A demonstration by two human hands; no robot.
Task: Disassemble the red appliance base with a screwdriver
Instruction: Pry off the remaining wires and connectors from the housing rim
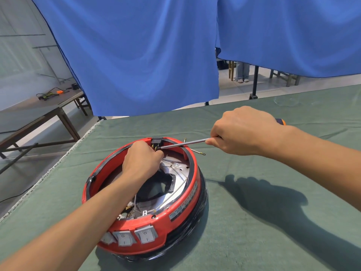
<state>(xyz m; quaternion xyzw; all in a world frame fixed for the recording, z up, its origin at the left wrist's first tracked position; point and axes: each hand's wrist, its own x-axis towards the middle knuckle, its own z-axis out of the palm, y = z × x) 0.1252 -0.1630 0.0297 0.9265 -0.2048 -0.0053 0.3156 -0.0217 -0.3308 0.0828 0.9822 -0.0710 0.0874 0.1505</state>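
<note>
1. Head view: a blue fabric curtain (146, 55) hangs behind the green cloth-covered counter (273, 192); the round red plastic appliance base (175, 216) sits open-side up at its near-left.
2. The left hand (141, 161) reaches inside the base, fingers curled at the black socket block (156, 141); what they pinch is hidden.
3. The right hand (244, 132) is fisted around the long steel-shafted screwdriver (183, 143), tip at that block.

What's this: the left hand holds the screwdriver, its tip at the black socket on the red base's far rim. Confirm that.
Not quite. The head view shows the right hand holding the screwdriver; the left hand is inside the red base. The tip is indeed at the black socket on the far rim.
</note>
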